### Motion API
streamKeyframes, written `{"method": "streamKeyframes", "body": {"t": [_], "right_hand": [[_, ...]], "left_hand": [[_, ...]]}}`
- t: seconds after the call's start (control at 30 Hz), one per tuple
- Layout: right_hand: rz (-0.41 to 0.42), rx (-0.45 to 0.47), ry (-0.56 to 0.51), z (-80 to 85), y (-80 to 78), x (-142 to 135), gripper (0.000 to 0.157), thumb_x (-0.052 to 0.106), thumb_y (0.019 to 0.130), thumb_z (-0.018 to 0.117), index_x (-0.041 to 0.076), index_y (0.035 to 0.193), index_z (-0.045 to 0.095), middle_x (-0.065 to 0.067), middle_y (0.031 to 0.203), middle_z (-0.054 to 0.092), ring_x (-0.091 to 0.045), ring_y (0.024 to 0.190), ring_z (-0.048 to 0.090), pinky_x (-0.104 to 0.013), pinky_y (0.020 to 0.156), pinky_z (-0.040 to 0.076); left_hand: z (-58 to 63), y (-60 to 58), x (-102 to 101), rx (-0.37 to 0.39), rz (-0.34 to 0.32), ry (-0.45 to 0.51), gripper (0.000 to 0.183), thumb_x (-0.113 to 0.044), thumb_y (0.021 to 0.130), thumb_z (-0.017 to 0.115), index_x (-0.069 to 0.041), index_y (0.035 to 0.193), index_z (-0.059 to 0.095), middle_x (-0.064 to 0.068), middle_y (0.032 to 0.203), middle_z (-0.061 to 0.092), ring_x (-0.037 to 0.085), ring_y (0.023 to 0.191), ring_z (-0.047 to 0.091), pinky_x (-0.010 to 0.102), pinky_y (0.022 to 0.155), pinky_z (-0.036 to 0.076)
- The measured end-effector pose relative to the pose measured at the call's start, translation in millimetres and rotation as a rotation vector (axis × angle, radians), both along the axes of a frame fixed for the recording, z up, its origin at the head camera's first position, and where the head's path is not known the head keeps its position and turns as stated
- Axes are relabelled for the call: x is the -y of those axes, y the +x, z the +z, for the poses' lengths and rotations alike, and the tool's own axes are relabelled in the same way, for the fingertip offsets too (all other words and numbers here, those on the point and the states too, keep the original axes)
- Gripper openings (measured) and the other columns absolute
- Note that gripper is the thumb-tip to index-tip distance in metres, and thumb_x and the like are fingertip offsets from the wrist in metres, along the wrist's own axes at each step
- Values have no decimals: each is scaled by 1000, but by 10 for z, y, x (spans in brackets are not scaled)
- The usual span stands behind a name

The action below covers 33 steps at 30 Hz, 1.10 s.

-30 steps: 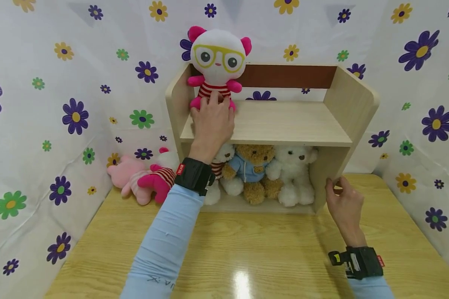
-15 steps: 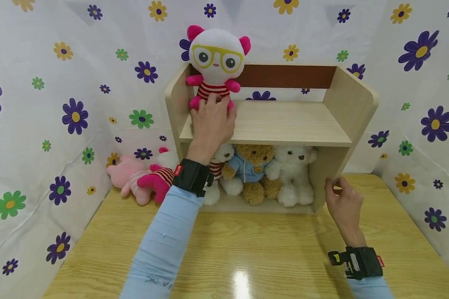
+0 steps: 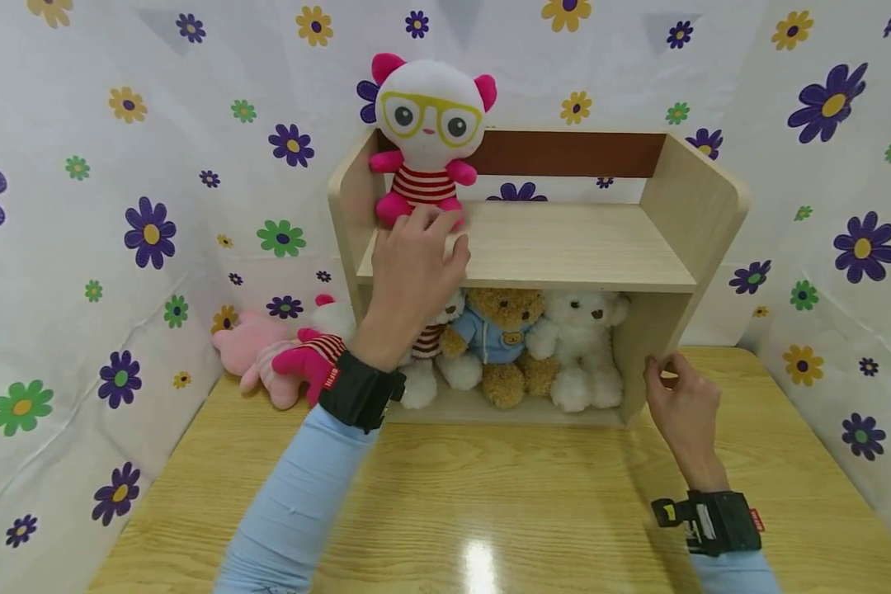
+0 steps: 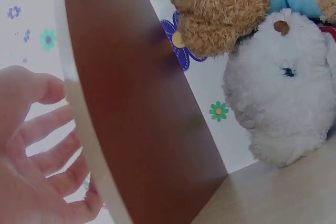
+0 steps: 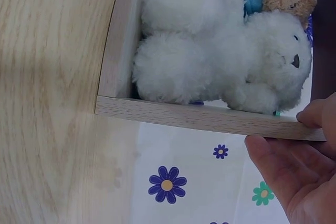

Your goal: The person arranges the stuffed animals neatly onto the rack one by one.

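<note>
A plush doll (image 3: 429,124) with a white head, yellow glasses, pink ears and a red-striped top sits upright at the left end of the upper shelf. My left hand (image 3: 414,268) is just in front of its legs, fingers loosely bent and apart; the left wrist view shows nothing in the palm. With thumb and fingers, my right hand (image 3: 685,408) pinches the front edge of the right side panel (image 5: 210,116) of the small wooden shelf unit (image 3: 564,243).
On the lower shelf sit a white plush in stripes (image 3: 429,337), a brown bear (image 3: 506,338) in a blue hoodie and a white bear (image 3: 582,351). Left of the unit, a pink plush pig (image 3: 256,351) and another striped doll (image 3: 315,355) lie on the wooden table (image 3: 490,487).
My left hand has let go of the glasses doll's lower body and drawn back slightly down and toward me. The doll stays seated on the shelf. My right hand has not moved.
</note>
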State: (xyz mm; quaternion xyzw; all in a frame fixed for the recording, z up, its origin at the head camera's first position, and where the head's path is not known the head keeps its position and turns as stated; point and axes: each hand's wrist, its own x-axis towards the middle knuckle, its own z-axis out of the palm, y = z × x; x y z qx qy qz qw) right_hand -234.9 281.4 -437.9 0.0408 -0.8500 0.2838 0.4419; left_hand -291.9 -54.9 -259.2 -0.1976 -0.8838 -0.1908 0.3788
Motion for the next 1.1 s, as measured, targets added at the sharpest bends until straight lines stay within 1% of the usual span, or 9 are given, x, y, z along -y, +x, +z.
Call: {"method": "streamKeyframes", "body": {"t": [0.2,0.33,0.4,0.53,0.67,0.77,0.87,0.93,1.1], "right_hand": [[9,33,-8,42,29,21,15,1,92,67,-12,100,70,-29,81,73,-42,63,73,5,65,29],[7,45,-13,61,45,18,14,1,92,66,-12,96,70,-29,80,73,-43,63,73,4,61,30],[3,42,-12,59,49,8,13,1,92,66,-12,94,70,-29,80,73,-44,62,72,4,60,30],[0,48,-20,49,43,6,13,1,92,66,-12,93,70,-29,80,73,-44,62,72,4,60,30],[4,69,-27,45,40,29,14,2,92,66,-12,94,70,-29,81,73,-43,64,73,6,62,29],[-2,85,-33,45,46,39,15,3,93,66,-12,94,70,-29,81,73,-44,65,73,6,61,29],[-8,90,-31,41,47,35,15,3,93,65,-11,94,70,-28,81,73,-44,65,73,5,60,29],[-8,85,-27,36,42,25,15,3,93,66,-11,92,69,-28,80,73,-43,64,73,3,59,30],[-8,72,-18,30,25,2,15,3,92,66,-9,85,68,-27,77,73,-42,62,73,2,58,31]], "left_hand": [[-113,276,32,-100,-118,-46,29,-22,99,64,-11,125,72,11,119,72,32,108,67,48,83,53],[-262,456,31,-154,-193,-70,27,-23,98,66,-12,122,73,8,117,72,29,105,68,45,83,54],[-347,529,12,-175,-218,-90,26,-24,97,67,-13,120,74,7,116,73,27,104,69,44,82,54],[-522,660,-10,-188,-265,-135,24,-25,97,68,-14,117,75,5,115,74,25,104,69,41,79,54],[-747,785,43,-165,-310,-161,24,-25,95,71,-16,116,76,4,114,74,24,101,68,39,76,53],[-932,863,124,-124,-317,-178,25,-25,92,74,-17,116,75,3,113,74,23,101,69,38,76,53],[-1099,908,242,-71,-301,-184,28,-26,90,77,-19,117,75,3,114,74,24,102,69,39,75,52],[-1184,929,338,-21,-283,-184,29,-26,90,77,-20,118,74,3,115,73,25,104,68,40,76,52],[-1336,962,601,84,-229,-176,32,-26,89,78,-21,121,73,4,118,71,27,104,67,44,77,53]]}}
